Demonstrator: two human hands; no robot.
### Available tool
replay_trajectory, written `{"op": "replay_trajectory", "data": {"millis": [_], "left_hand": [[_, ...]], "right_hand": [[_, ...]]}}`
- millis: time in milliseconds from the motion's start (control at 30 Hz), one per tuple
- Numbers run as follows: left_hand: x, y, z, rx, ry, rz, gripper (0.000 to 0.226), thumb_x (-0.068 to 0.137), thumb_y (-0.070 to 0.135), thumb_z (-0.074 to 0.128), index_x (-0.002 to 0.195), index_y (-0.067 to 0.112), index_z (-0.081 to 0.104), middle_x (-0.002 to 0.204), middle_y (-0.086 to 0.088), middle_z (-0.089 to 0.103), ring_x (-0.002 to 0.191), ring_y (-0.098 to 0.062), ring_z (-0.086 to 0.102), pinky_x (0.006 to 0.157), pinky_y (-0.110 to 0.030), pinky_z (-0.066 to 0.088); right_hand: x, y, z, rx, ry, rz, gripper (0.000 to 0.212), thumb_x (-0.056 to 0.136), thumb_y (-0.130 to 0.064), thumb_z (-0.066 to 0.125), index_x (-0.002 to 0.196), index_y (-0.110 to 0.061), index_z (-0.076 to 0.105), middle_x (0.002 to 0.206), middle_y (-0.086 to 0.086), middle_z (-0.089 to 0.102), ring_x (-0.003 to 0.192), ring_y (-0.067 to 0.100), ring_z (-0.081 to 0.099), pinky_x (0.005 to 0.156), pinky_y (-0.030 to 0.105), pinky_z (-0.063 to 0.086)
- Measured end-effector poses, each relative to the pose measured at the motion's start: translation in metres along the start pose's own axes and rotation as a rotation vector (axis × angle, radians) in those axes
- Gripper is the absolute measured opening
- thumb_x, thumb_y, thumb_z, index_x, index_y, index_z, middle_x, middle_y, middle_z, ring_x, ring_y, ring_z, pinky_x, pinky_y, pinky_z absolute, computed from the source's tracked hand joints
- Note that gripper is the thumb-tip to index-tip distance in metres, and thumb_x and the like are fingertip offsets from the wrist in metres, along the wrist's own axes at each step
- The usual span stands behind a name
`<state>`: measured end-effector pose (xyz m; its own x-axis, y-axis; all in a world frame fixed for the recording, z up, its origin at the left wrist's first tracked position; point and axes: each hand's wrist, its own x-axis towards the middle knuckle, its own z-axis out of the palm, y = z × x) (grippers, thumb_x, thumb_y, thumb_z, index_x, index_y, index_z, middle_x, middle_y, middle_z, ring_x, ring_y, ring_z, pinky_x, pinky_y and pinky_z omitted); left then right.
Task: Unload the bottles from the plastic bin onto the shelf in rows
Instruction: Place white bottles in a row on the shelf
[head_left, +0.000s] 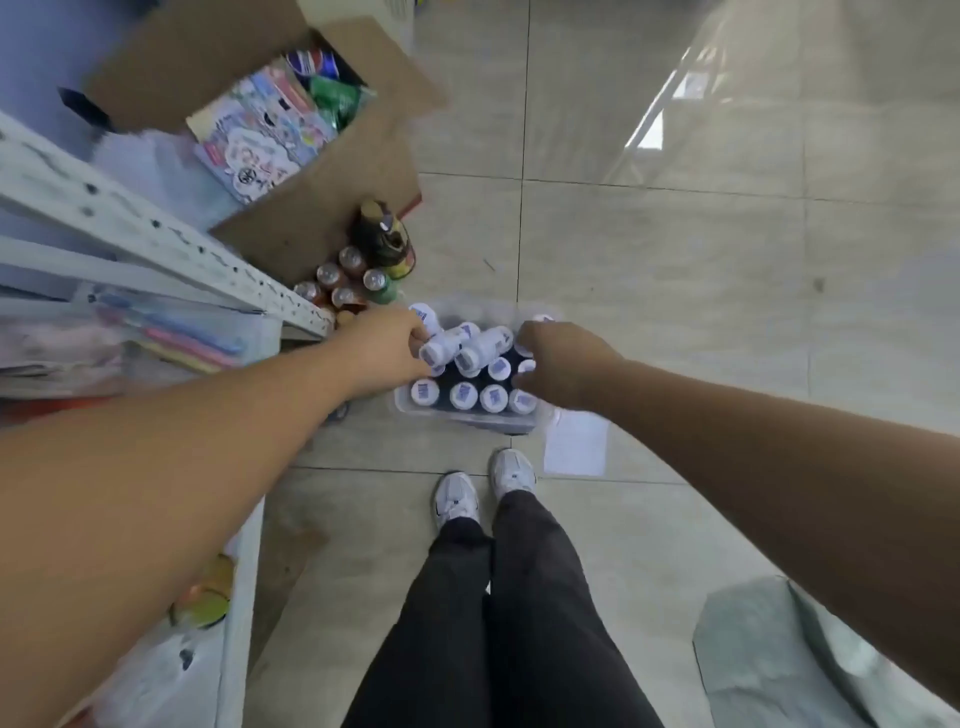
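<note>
Both arms stretch down and forward, bare along their whole visible length, reaching for the bin (467, 419) on the floor (675, 312). The left hand (387, 345) is over the bin's left edge, knuckles up. Its fingers (418, 343) are curled round the end of the top bottle (442, 347), a white one lying on its side across the standing ones, and that's a grip. A second bottle (483, 345) lies on its side just beside it.

The right hand (563, 364) hangs over the bin's right side, its back to the camera, fingers (523, 340) bent down among the caps. I cannot tell whether they have hold of anything, because the hand hides it.

Inside the bin the bottles (462, 395) stand upright in rows, with dark bodies and white caps. Each cap carries a blue-purple printed sticker, too blurred to read.

Left of the bin rises the white metal shelf (130, 228). Beyond the bin sit a cluster of drinks (353, 280) and an open cardboard box (322, 202) of colourful packets, with lettering smeared and no brand legible. At the bin's near right corner lies a white sheet of paper (576, 444), with no writing showing. On the near side of the bin are the person's white shoes (485, 488).
</note>
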<state>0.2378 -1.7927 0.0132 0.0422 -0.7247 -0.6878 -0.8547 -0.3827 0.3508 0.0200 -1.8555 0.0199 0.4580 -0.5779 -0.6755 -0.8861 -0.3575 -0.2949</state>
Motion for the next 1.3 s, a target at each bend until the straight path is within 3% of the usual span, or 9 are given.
{"op": "replay_trajectory", "data": {"millis": [133,267,367,500,633,867,1000,1167,1300], "left_hand": [[0.059,-0.016,0.054,-0.025,0.016,-0.009,0.052,0.083,0.032,0.072,0.131,0.022,0.058,0.127,-0.005,0.065,0.112,-0.027,0.061,0.086,-0.031,0.048],[0.096,-0.037,0.101,-0.042,0.054,-0.056,0.062,0.084,0.027,0.07,0.141,0.019,0.048,0.137,-0.011,0.055,0.116,-0.032,0.056,0.088,-0.035,0.045],[0.112,-0.05,0.133,-0.131,0.166,-0.072,0.05,0.087,0.019,0.066,0.135,0.014,0.052,0.132,-0.014,0.055,0.111,-0.035,0.057,0.079,-0.031,0.041],[0.116,-0.052,0.152,-0.245,0.329,-0.074,0.051,0.087,0.018,0.068,0.135,0.012,0.052,0.129,-0.014,0.058,0.115,-0.032,0.055,0.086,-0.034,0.041],[0.108,-0.039,0.146,-0.301,0.418,-0.031,0.039,0.09,0.023,0.065,0.127,0.012,0.061,0.119,-0.012,0.063,0.108,-0.03,0.058,0.087,-0.039,0.046],[0.061,-0.013,0.071,-0.316,0.46,0.028,0.04,0.085,0.03,0.068,0.121,0.014,0.063,0.111,-0.007,0.069,0.103,-0.027,0.061,0.085,-0.037,0.048],[0.019,0.009,-0.005,-0.347,0.423,0.087,0.029,0.081,0.033,0.071,0.108,0.022,0.069,0.096,0.006,0.071,0.088,-0.012,0.064,0.068,-0.017,0.046],[-0.051,0.055,-0.125,-0.28,0.36,0.144,0.022,0.076,0.041,0.076,0.094,0.028,0.072,0.082,0.009,0.073,0.068,-0.005,0.066,0.057,-0.026,0.047],[-0.127,0.1,-0.223,-0.14,0.414,0.192,0.024,0.071,0.043,0.076,0.087,0.026,0.077,0.079,0.007,0.076,0.073,-0.009,0.07,0.07,-0.036,0.058]], "right_hand": [[0.071,0.006,0.052,-0.041,0.008,-0.041,0.048,0.083,-0.02,0.062,0.129,-0.009,0.052,0.127,0.013,0.056,0.112,0.032,0.057,0.078,0.033,0.046],[0.121,0.009,0.104,-0.124,0.03,-0.092,0.051,0.083,-0.02,0.065,0.13,-0.01,0.048,0.136,0.01,0.05,0.123,0.031,0.047,0.085,0.039,0.047],[0.152,0.009,0.137,-0.157,0.099,-0.114,0.049,0.085,-0.016,0.062,0.132,-0.011,0.046,0.138,0.009,0.049,0.124,0.03,0.045,0.08,0.037,0.042],[0.167,0.013,0.149,-0.09,0.192,-0.142,0.051,0.084,-0.007,0.06,0.133,-0.007,0.047,0.134,0.012,0.052,0.121,0.033,0.046,0.088,0.041,0.043],[0.156,0.021,0.132,-0.005,0.176,-0.114,0.047,0.087,-0.021,0.062,0.131,-0.009,0.05,0.129,0.012,0.057,0.115,0.034,0.053,0.078,0.037,0.043],[0.101,0.014,0.056,0.215,0.02,-0.011,0.055,0.087,-0.035,0.068,0.131,-0.011,0.044,0.108,0.006,0.057,0.093,0.026,0.054,0.073,0.032,0.04],[0.048,-0.001,-0.001,0.277,-0.035,-0.04,0.053,0.091,-0.038,0.063,0.127,-0.008,0.04,0.104,0.004,0.053,0.089,0.025,0.053,0.075,0.03,0.036],[-0.025,-0.035,-0.103,0.241,0.012,-0.107,0.053,0.09,-0.039,0.064,0.126,-0.007,0.042,0.111,0.008,0.059,0.095,0.025,0.057,0.079,0.034,0.044],[-0.086,-0.071,-0.209,0.175,0.151,-0.174,0.047,0.083,-0.044,0.07,0.114,-0.012,0.056,0.104,0.004,0.06,0.091,0.024,0.057,0.071,0.031,0.042]]}}
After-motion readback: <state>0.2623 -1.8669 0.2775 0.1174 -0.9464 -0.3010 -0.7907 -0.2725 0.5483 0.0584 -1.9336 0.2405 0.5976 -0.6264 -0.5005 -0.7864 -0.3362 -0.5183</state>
